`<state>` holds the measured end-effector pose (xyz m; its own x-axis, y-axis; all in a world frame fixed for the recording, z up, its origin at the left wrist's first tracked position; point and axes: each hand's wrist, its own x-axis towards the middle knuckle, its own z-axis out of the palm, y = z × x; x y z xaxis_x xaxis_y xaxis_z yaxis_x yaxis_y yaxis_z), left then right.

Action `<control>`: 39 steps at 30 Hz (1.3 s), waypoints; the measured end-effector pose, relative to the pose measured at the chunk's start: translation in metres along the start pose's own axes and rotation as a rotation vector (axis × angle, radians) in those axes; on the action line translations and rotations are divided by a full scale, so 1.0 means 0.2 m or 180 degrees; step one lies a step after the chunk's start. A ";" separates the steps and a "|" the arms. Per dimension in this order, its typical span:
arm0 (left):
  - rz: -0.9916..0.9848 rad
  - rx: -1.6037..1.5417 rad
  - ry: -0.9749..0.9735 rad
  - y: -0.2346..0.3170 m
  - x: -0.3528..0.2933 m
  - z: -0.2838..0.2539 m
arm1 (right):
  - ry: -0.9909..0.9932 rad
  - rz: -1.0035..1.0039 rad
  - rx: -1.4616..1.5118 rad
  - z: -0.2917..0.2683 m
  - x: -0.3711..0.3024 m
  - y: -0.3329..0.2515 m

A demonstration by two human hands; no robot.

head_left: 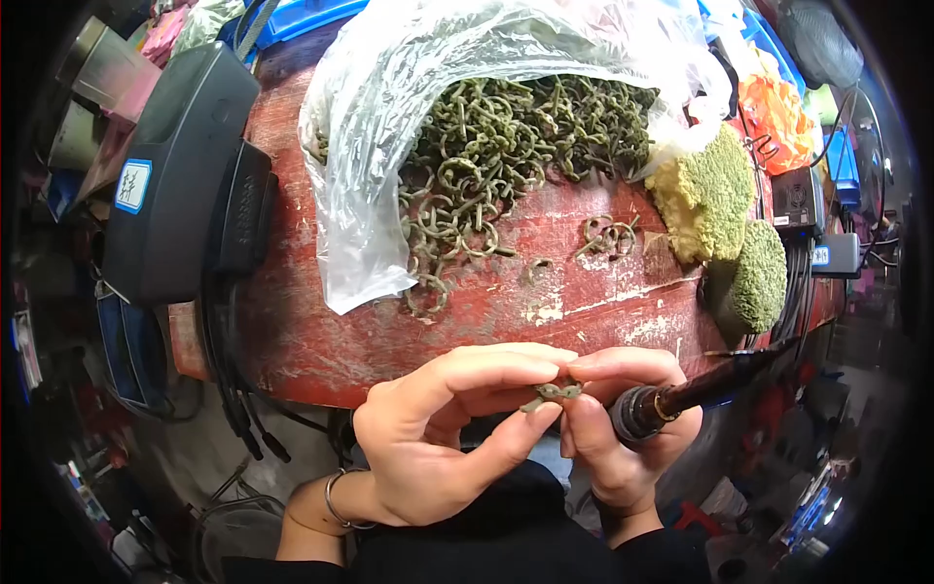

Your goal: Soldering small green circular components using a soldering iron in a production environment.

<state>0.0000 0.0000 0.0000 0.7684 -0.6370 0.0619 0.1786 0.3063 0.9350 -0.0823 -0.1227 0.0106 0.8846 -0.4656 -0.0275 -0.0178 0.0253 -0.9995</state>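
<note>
Close to the table's front edge, my left hand point(438, 428) pinches a small grey-green ring-like piece point(557, 391) between thumb and forefinger. My right hand point(623, 448) meets it from the other side, thumb and fingertips closed on the same piece. A dark rod-shaped tool point(715, 384) with a black rounded end lies across my right hand; how firmly the fingers grip it is hidden. Beyond my hands, a heap of similar grey-green rings point(506, 136) spills from a clear plastic bag point(360, 195). A few loose rings point(610, 236) lie apart from the heap.
The worn red table point(321, 341) carries a black box-shaped device point(185, 175) at left, with cables point(219, 360) hanging over the edge. Two rough yellow-green lumps point(705, 190) sit at right, near an orange plastic bag point(775, 112) and a small dark device point(798, 200).
</note>
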 end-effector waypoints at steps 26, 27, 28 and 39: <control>-0.2093 -0.2707 0.0107 0.01 0.00 -0.07 | 0.0214 0.0460 0.0805 0.04 0.00 -0.05; -0.2069 -0.2571 0.0151 0.03 0.01 -0.06 | 0.0309 0.0462 0.0831 0.04 0.01 -0.04; -0.2013 -0.2523 0.0403 0.05 0.01 -0.05 | 0.0529 0.0492 0.0715 0.06 0.01 -0.04; 0.0320 0.2784 0.1096 0.04 0.02 -0.17 | -0.0115 0.0854 0.0329 0.11 0.08 -0.01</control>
<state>0.0255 0.0226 -0.0038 0.9193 -0.3498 0.1805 -0.3153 -0.3797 0.8697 -0.0575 -0.1104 0.0118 0.8708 -0.3982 -0.2883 -0.2074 0.2342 -0.9498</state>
